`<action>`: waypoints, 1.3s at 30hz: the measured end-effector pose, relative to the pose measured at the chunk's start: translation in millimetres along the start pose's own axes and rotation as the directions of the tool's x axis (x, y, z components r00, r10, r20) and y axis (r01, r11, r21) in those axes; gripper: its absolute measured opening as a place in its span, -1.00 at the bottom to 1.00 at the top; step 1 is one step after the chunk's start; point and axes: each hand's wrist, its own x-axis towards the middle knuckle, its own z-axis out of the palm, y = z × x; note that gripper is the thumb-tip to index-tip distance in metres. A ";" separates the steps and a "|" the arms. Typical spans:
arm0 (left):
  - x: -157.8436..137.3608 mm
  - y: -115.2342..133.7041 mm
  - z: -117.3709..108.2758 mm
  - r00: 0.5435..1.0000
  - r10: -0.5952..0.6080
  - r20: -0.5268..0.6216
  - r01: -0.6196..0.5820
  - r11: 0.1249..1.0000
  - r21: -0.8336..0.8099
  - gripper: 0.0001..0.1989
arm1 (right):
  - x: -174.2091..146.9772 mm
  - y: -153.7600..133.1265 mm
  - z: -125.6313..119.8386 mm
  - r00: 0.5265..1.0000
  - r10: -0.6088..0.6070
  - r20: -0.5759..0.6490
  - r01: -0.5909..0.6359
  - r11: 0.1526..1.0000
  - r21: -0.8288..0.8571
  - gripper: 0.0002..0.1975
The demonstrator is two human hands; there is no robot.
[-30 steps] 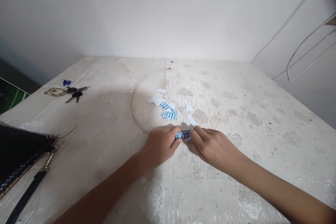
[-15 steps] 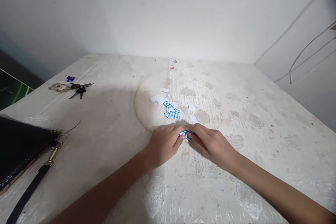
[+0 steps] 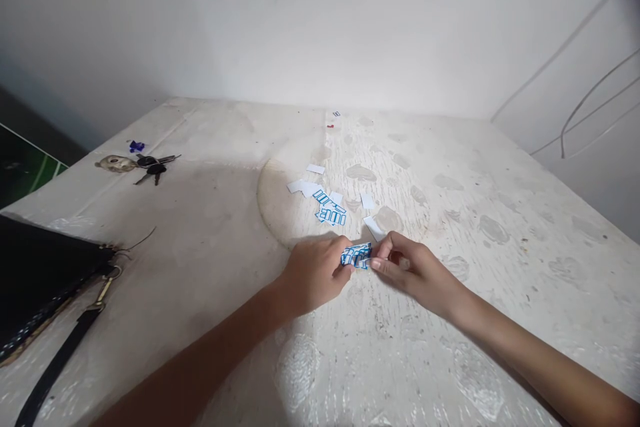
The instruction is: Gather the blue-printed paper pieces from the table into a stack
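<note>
Between my hands is a small bunch of paper pieces (image 3: 354,255) printed with blue outlined shapes. My left hand (image 3: 317,273) is closed on the bunch from its left side, thumb in front. My right hand (image 3: 407,267) pinches at the bunch's right edge with thumb and forefinger, its other fingers curled. Just beyond lies a loose cluster of paper pieces (image 3: 331,215), some with the blue print up. Several others show plain white, such as the white piece (image 3: 315,169) at the back and the white piece (image 3: 367,201) to the right.
A plastic-covered table (image 3: 215,227) reaches back to a white wall (image 3: 320,27). Keys (image 3: 154,165) with a keyring ornament (image 3: 116,163) lie at the left, beside a small purple item (image 3: 136,146). A black pouch (image 3: 50,280) with a strap sits at the near left.
My right hand has drawn slightly to the right, and more of the printed pieces now shows between my hands. My left hand stays on them. The view has shifted slightly.
</note>
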 end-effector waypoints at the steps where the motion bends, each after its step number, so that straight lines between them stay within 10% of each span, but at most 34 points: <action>1: 0.0 -0.2 -0.5 1.000 0.006 0.004 -0.006 1.000 -0.002 -0.87 | 1.1 2.3 0.8 1.000 -0.023 0.001 0.023 0.999 -0.026 -0.79; 10: -0.9 -0.4 1.2 0.999 0.031 -0.035 -0.031 0.999 -0.008 -0.86 | 5.4 10.7 16.3 0.939 -0.333 -0.090 0.225 0.788 -0.573 -0.80; 39: 4.4 0.5 15.7 0.973 0.106 -0.203 -0.069 0.980 0.184 -0.80 | 16.3 13.1 0.5 0.930 -0.352 -0.105 0.297 0.888 -0.351 -0.77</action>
